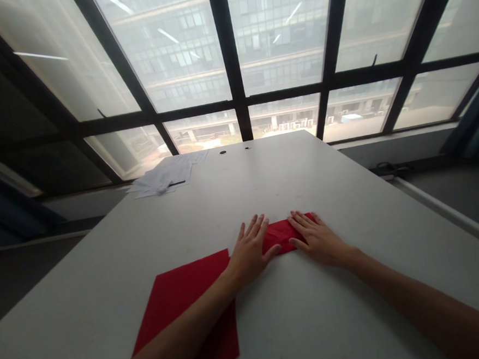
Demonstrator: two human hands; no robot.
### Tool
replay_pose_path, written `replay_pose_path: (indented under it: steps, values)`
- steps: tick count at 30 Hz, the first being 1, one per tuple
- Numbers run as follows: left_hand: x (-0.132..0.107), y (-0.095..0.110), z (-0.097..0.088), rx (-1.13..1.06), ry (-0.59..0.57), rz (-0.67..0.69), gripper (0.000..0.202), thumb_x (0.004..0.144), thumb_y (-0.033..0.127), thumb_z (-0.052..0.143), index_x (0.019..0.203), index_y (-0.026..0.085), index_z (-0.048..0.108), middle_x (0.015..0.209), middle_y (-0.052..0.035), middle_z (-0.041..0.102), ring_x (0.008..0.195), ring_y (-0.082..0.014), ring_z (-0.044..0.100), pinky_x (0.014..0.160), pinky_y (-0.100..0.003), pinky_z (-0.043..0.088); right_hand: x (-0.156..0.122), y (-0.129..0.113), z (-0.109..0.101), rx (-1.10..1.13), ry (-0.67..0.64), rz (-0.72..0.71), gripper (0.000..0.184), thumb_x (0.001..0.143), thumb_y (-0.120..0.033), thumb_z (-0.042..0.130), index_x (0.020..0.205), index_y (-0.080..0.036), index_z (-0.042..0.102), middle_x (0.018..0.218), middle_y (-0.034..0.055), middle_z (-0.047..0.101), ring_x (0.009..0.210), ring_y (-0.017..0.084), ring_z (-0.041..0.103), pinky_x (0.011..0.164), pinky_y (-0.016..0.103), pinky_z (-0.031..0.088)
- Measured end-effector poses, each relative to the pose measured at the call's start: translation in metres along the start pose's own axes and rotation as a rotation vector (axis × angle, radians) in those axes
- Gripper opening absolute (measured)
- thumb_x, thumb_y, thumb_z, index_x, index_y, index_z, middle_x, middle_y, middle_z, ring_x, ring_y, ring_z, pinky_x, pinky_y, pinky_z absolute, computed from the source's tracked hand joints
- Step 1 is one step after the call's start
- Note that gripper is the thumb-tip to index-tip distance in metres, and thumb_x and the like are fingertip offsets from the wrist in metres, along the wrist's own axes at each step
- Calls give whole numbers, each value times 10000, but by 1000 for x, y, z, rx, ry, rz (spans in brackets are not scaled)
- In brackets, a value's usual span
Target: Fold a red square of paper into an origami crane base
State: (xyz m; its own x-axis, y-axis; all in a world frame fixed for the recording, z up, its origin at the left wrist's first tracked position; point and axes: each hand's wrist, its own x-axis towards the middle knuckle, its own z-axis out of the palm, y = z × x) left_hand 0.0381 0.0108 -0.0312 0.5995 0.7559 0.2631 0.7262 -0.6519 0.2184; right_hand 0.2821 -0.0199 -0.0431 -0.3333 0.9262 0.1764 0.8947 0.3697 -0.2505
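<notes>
Red sheet [182, 292] — white papers [161, 178] beyond.

Folded red paper [281, 233] partly beneath left hand [250, 251] and right hand [315, 240], far papers [163, 178] unreadable

On the desk [305, 175], a folded paper [282, 234] lies at the middle under the left hand [250, 250] and right hand [315, 240], a larger sheet [186, 298] lies by the near edge to its left, and loose papers [163, 179] lie at the far left corner.

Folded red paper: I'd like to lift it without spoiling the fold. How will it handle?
Probably light and floppy: the folded paper lies thin and flat beneath the left hand and right hand. It could slide easily on the smooth table.
</notes>
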Motion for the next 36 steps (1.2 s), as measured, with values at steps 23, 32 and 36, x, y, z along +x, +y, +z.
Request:
replay_pose_path:
  steps: [23,32,36]
  values:
    - [2,0,-9,-280,96,31,540,752,480,791,1229,265,658,1248,-77,688,1218,-296,604,1055,-432,460,0,-11,-21,151,162,-181,336,923,-375,593,1231,-254,656,1260,81,686,1193,261,609,1127,515,307]
    - [3,-2,-6,-338,136,-13,427,802,424,760,1183,258,664,1199,-58,702,1147,-276,641,1007,-417,499,1,-17,-22,57,182,-210,285,922,-226,558,1184,-211,668,1167,89,725,1083,242,659,1078,442,370]
    - [3,-2,-6,-377,214,-103,756,781,332,779,1447,258,430,1368,-95,603,1229,-290,593,1042,-452,481,1,-14,-20,87,312,-108,325,935,-146,440,1136,-203,689,1073,90,748,997,237,680,962,389,468]
